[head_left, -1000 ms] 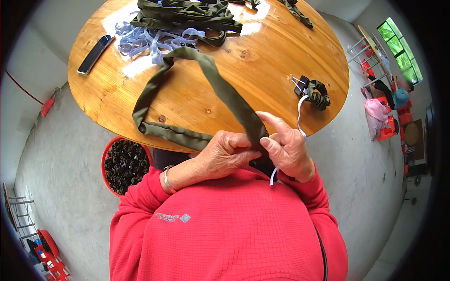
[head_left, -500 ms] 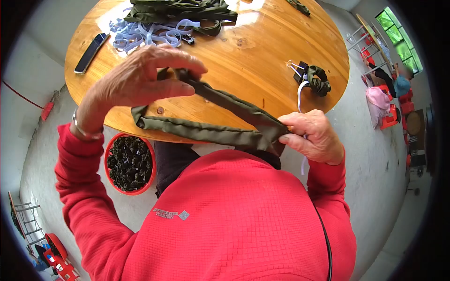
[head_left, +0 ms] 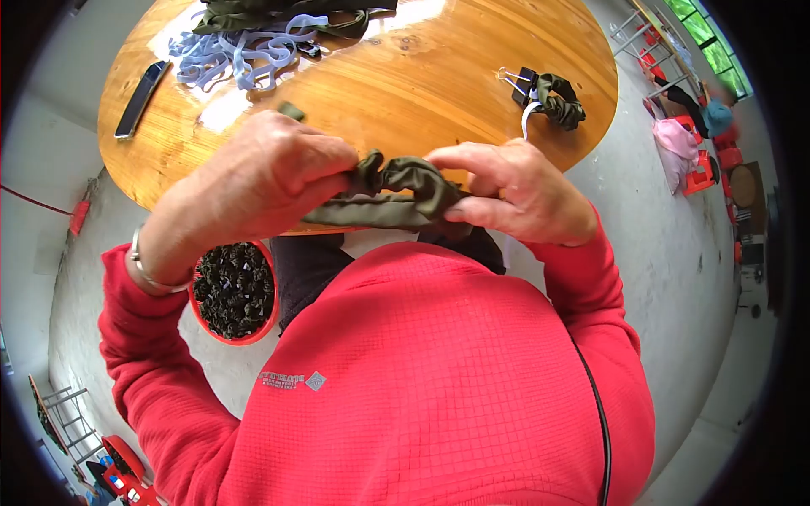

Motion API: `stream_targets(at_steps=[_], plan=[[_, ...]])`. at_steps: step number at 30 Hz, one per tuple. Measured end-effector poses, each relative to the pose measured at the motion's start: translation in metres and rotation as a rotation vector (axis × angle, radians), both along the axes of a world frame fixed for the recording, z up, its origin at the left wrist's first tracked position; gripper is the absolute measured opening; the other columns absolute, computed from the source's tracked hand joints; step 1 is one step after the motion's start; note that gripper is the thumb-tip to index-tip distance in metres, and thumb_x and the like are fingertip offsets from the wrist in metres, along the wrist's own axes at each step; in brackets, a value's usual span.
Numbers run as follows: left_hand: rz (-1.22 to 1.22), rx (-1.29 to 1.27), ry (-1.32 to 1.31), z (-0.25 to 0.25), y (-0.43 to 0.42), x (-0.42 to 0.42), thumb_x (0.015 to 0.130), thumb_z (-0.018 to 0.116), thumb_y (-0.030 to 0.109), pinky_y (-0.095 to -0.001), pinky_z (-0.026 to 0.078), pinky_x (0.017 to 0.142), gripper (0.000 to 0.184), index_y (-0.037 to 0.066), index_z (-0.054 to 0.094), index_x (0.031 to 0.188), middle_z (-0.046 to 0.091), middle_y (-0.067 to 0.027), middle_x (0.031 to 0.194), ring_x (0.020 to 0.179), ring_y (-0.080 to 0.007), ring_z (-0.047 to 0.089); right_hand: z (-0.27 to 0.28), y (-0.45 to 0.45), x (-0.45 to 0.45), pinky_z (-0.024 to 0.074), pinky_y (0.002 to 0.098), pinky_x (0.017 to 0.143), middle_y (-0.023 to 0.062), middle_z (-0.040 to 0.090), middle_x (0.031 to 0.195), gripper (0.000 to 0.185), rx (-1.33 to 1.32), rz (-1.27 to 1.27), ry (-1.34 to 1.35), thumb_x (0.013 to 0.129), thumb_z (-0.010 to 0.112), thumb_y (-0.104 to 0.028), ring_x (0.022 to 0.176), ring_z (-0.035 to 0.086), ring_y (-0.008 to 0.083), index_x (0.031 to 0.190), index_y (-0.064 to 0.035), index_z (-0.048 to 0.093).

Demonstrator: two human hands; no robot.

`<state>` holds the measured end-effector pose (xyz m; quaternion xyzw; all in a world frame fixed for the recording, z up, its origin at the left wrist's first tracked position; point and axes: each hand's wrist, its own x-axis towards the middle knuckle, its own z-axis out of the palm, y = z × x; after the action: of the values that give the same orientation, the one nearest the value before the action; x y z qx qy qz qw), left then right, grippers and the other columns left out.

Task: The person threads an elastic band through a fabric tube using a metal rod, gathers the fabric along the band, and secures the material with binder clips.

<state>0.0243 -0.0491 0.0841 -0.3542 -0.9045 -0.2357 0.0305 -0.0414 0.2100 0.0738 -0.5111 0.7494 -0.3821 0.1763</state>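
Note:
An olive-green fabric tube [head_left: 371, 212] is stretched between my two hands, just over the near table edge. Its upper strand is bunched into gathers, while the lower strand runs fairly flat. My left hand [head_left: 270, 173] pinches the gathered cloth at one end, its fingertips partly hidden. At the other end, my right hand [head_left: 516, 192] grips the cloth between thumb and fingers. Right of centre on the table, a gathered green scrunchie [head_left: 562, 103] lies against a black binder clip [head_left: 524, 86], with a white elastic strip [head_left: 527, 121] trailing from them.
Pale elastic bands [head_left: 245, 57] lie tangled beside green fabric [head_left: 278, 15] at the back of the wooden table [head_left: 439, 93]. A long dark case [head_left: 142, 99] rests at the left. A red basket [head_left: 276, 308] of dark scrunchies stands on the floor. Another person [head_left: 719, 118] sits far right.
My hands have come closer together and the upper strand has bunched up between them. My left hand has closed onto the cloth; my right hand has moved up and left.

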Motion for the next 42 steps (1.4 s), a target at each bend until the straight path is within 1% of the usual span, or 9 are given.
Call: stream_targets(at_steps=[6, 7, 10, 14, 23, 33, 37, 40, 42], plan=[[0.003, 0.14, 0.112, -0.026, 0.023, -0.003, 0.07, 0.065, -0.001, -0.0356, 0.044, 0.055, 0.016, -0.001, 0.059, 0.084, 0.056, -0.0126, 0.066, 0.061, -0.0298, 0.057, -0.024, -0.031, -0.009, 0.0472, 0.0338, 0.07, 0.0184, 0.06, 0.087, 0.032, -0.138, 0.065, -0.126, 0.076, 0.063, -0.01, 0.077, 0.059, 0.0313, 0.104, 0.0039, 0.055], [-0.003, 0.132, 0.14, -0.027, 0.022, -0.004, 0.07, 0.065, -0.001, -0.0352, 0.044, 0.055, 0.016, -0.001, 0.059, 0.084, 0.056, -0.0124, 0.065, 0.061, -0.0296, 0.057, -0.033, -0.034, -0.014, 0.0467, 0.03, 0.065, 0.014, 0.063, 0.079, 0.025, -0.223, 0.086, -0.052, 0.081, 0.06, -0.014, 0.069, 0.06, 0.0234, 0.098, 0.0038, 0.058], [-0.028, 0.156, 0.121, -0.026, 0.018, -0.002, 0.07, 0.065, -0.001, -0.0347, 0.044, 0.054, 0.016, -0.001, 0.059, 0.085, 0.056, -0.0119, 0.065, 0.06, -0.0287, 0.057, -0.014, -0.025, -0.025, 0.0442, 0.0243, 0.058, 0.0072, 0.062, 0.067, 0.025, 0.242, 0.125, -0.694, 0.085, 0.058, -0.022, 0.061, 0.057, 0.0125, 0.091, 0.0023, 0.061], [-0.015, 0.115, 0.175, -0.019, 0.001, 0.0, 0.07, 0.065, -0.001, -0.0345, 0.044, 0.054, 0.018, 0.0, 0.059, 0.087, 0.056, -0.0112, 0.063, 0.058, -0.0275, 0.057, -0.037, -0.019, -0.038, 0.0413, 0.0192, 0.052, 0.0011, 0.059, 0.06, 0.027, -0.02, 0.168, -0.741, 0.09, 0.055, -0.023, 0.055, 0.052, 0.0049, 0.08, 0.0012, 0.061], [0.06, 0.033, 0.142, -0.026, -0.027, 0.014, 0.071, 0.065, -0.002, -0.0337, 0.044, 0.054, 0.015, 0.0, 0.058, 0.084, 0.057, -0.01, 0.062, 0.057, -0.0269, 0.057, -0.029, -0.01, -0.034, 0.0394, 0.02, 0.046, 0.0023, 0.054, 0.059, 0.019, 0.164, 0.034, -0.474, 0.088, 0.055, -0.012, 0.049, 0.049, 0.0053, 0.074, 0.0016, 0.057], [0.114, 0.056, 0.25, -0.021, -0.032, 0.012, 0.07, 0.063, -0.004, -0.033, 0.044, 0.054, 0.016, -0.001, 0.057, 0.084, 0.058, -0.011, 0.065, 0.058, -0.0274, 0.056, -0.025, -0.013, -0.04, 0.0406, 0.0207, 0.045, 0.0014, 0.054, 0.058, 0.021, -0.066, 0.223, -0.165, 0.088, 0.056, -0.013, 0.047, 0.051, 0.0074, 0.071, -0.0003, 0.056], [0.205, -0.015, 0.171, -0.034, -0.055, 0.017, 0.074, 0.061, 0.001, -0.0341, 0.043, 0.054, 0.009, 0.0, 0.055, 0.081, 0.054, -0.0122, 0.063, 0.059, -0.0279, 0.055, -0.025, 0.013, -0.046, 0.041, 0.0216, 0.044, 0.0034, 0.053, 0.053, 0.016, 0.156, -0.009, -0.462, 0.086, 0.055, -0.007, 0.045, 0.051, 0.0073, 0.072, 0.0011, 0.058], [0.247, -0.005, 0.145, -0.042, -0.055, 0.017, 0.077, 0.06, 0.002, -0.0341, 0.043, 0.053, 0.006, 0.0, 0.055, 0.08, 0.054, -0.0125, 0.063, 0.059, -0.0283, 0.056, -0.037, 0.006, -0.048, 0.0406, 0.0209, 0.042, 0.0033, 0.053, 0.052, 0.016, 0.126, -0.164, -0.273, 0.086, 0.053, -0.008, 0.045, 0.054, 0.0069, 0.073, 0.0002, 0.058], [0.288, -0.041, 0.123, -0.04, -0.051, 0.016, 0.077, 0.06, 0.002, -0.0339, 0.043, 0.053, 0.005, 0.0, 0.055, 0.078, 0.053, -0.0128, 0.063, 0.059, -0.0283, 0.056, -0.029, -0.001, -0.041, 0.0447, 0.0292, 0.055, 0.0066, 0.06, 0.065, 0.013, 0.044, -0.418, 0.227, 0.085, 0.058, -0.015, 0.061, 0.061, 0.0169, 0.084, -0.0023, 0.059]])
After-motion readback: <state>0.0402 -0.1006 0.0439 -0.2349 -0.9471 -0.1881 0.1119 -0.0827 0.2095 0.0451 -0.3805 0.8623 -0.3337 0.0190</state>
